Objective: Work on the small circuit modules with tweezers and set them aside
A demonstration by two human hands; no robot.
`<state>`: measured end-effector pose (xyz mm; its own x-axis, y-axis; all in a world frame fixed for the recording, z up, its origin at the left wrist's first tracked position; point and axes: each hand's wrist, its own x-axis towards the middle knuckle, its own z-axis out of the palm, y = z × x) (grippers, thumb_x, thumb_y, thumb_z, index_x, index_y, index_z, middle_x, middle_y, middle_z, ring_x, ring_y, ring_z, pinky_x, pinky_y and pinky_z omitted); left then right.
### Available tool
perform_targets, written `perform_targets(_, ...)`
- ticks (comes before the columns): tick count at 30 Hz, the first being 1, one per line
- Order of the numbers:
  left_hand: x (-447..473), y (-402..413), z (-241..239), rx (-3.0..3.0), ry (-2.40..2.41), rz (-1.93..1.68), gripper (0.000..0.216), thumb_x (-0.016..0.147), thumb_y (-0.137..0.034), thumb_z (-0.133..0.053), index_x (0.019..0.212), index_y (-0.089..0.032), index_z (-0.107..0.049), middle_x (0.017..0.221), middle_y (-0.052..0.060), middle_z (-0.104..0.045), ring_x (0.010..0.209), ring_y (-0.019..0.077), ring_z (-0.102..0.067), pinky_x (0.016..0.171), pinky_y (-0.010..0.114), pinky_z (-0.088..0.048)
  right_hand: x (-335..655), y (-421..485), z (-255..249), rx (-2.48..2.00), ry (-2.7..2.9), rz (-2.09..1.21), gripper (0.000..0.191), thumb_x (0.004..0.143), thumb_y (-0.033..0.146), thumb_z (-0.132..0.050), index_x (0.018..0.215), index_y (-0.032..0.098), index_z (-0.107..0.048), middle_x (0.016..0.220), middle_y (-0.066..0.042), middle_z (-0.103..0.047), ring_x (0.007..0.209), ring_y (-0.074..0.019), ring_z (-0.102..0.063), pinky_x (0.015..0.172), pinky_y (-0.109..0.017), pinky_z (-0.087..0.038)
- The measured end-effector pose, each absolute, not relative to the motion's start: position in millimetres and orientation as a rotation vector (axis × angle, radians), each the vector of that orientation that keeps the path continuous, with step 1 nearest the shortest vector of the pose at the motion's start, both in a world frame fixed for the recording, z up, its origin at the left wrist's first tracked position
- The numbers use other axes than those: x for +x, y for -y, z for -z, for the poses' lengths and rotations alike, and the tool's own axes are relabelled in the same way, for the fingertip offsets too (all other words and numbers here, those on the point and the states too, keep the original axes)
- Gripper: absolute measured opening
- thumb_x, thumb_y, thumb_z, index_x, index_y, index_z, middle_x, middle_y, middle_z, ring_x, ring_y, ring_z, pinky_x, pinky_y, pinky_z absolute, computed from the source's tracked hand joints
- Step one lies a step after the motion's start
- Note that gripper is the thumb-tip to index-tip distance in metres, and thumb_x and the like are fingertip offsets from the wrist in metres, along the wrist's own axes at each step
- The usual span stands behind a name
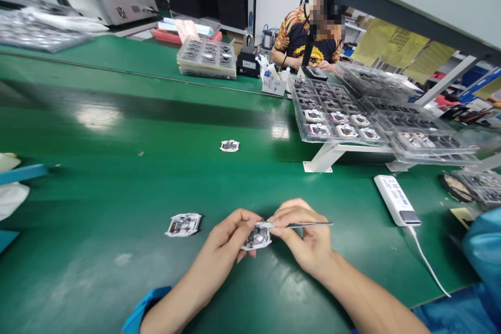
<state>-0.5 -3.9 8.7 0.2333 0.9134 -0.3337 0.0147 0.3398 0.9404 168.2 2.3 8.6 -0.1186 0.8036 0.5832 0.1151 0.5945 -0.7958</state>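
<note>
Board, held just over the belt, is pinched in the left hand; the right hand grips tweezers with the tip at its top edge. A second board and third board lie loose on the belt; trays hold more.

The smooth green work surface shone glossy and mirrored the lights. The small white-edged circuit board, pinched in the left hand, seemed matt with glinting metal specks, though blur hid the detail. The thin silver metal tweezers, gripped in the right hand, gleamed. At two o'clock, the clear plastic blister trays looked shiny. At three o'clock, the white plastic bar-shaped device looked smooth. At seven o'clock, the blue cloth sleeve was matt.
</note>
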Motion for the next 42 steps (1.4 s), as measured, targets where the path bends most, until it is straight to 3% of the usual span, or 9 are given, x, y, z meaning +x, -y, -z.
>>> perform_targets(10, -3.1, 3.4, -5.0, 1.02, -1.172, -0.729, 0.039, 0.075, -0.057, -0.06, 0.079, -0.018, -0.059, 0.06, -0.006, -0.051, 0.053, 0.0113, -0.047, 0.049, 0.022, -0.033, 168.4, 0.0, -9.3, -0.854, 1.692, -0.718, 0.008, 0.082, 0.013, -0.071, 0.083, 0.021, -0.071, 0.078, -0.005, -0.077, 0.074, -0.0197, -0.073, 0.075, -0.035, -0.055)
perform_targets(18, -1.8, -0.4, -6.6, 0.883, -1.159, -0.718, 0.04, 0.072, -0.057, -0.065, 0.078, -0.018, -0.059, 0.059, -0.006, -0.052, 0.054, 0.0097, -0.046, 0.05, 0.02, -0.031, 168.7, 0.9, -3.1, -0.936, 1.402, -1.162, 0.006, 0.083, 0.02, -0.07, 0.087, 0.021, -0.067, 0.086, -0.005, -0.075, 0.077, -0.0181, -0.073, 0.068, -0.03, -0.059)
perform_targets(33, -0.7, 3.8, -9.0, 0.852, -1.129, -0.811, 0.034, 0.074, -0.05, -0.066, 0.079, -0.016, -0.064, 0.061, -0.003, -0.054, 0.056, 0.0109, -0.043, 0.049, 0.021, -0.031, 166.6, 1.9, -3.4, -0.969, 1.573, -0.9, 0.005, 0.082, 0.015, -0.07, 0.081, 0.02, -0.069, 0.081, -0.005, -0.076, 0.076, -0.0176, -0.073, 0.072, -0.028, -0.058)
perform_targets(37, -0.9, 2.7, -13.4, 0.916, -1.088, -0.828, 0.031, 0.078, -0.044, -0.065, 0.09, -0.016, -0.066, 0.064, -0.002, -0.056, 0.059, 0.013, -0.047, 0.051, 0.023, -0.034, 164.2, 0.2, -1.3, -0.95, 1.472, -0.929, 0.001, 0.083, 0.019, -0.069, 0.082, 0.019, -0.069, 0.081, -0.006, -0.076, 0.075, -0.0182, -0.073, 0.07, -0.029, -0.06)
perform_targets(42, -0.3, 1.8, -11.0, 0.927, -1.08, -0.855, 0.03, 0.078, -0.045, -0.066, 0.084, -0.016, -0.066, 0.064, -0.001, -0.057, 0.058, 0.0129, -0.047, 0.05, 0.022, -0.035, 162.3, -0.6, -2.6, -0.924, 1.389, -0.992, 0.003, 0.08, 0.021, -0.071, 0.08, 0.019, -0.069, 0.08, -0.006, -0.077, 0.073, -0.0197, -0.074, 0.067, -0.031, -0.06)
